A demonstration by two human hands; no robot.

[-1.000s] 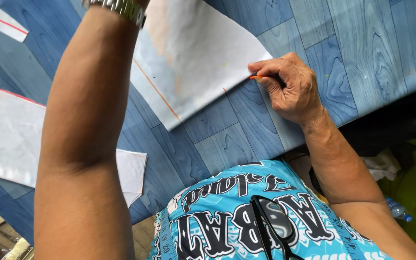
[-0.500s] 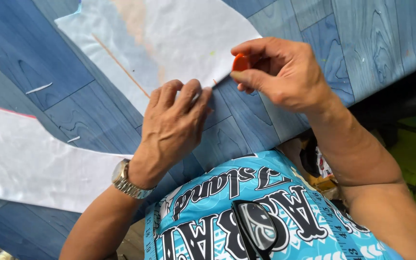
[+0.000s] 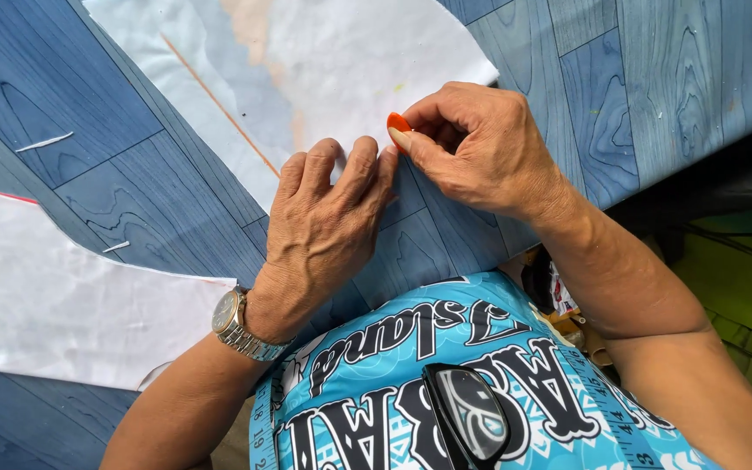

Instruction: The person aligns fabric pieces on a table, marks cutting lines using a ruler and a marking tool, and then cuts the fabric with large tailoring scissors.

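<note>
A white cut piece of fabric [image 3: 341, 70] with an orange line across it lies on the blue wood-pattern table [image 3: 637, 78]. My left hand [image 3: 328, 222] lies flat with its fingers pressing the fabric's near edge; a metal watch [image 3: 235, 326] is on that wrist. My right hand [image 3: 480, 148] pinches a small orange piece of chalk [image 3: 398, 126] at the fabric's edge, right beside my left fingertips.
Another white fabric piece [image 3: 63, 296] with a red-marked edge lies at the left. Small white scraps [image 3: 43, 141] dot the table. A tape measure [image 3: 607, 392] hangs over my blue printed shirt, and dark glasses [image 3: 467, 418] hang from its collar.
My left arm came down from high in view and its hand settled flat on the fabric edge. My right hand with the chalk stayed at that edge, now closer to the left.
</note>
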